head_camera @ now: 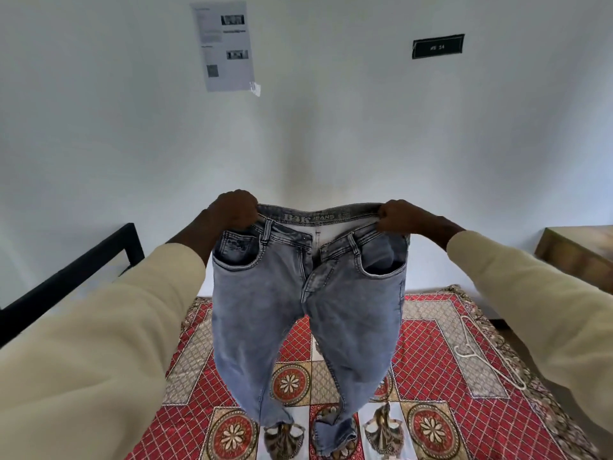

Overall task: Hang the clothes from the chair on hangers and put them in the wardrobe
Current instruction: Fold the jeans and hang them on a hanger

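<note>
A pair of light blue jeans [285,303] hangs in the air in front of me, front side toward me, fly open. My left hand [232,210] grips the waistband at its left end and my right hand [403,215] grips it at the right end, so the waist is stretched wide. The legs dangle down over the bed, their hems near its surface. A white hanger [474,351] lies flat on the bedspread at the right, apart from the jeans. No chair or wardrobe is in view.
A bed with a red patterned bedspread [441,410] fills the lower middle. A black metal bed frame [73,277] stands at the left. A wooden table corner [577,250] shows at the right. On the white wall hang a paper sheet [225,44] and a black label [438,46].
</note>
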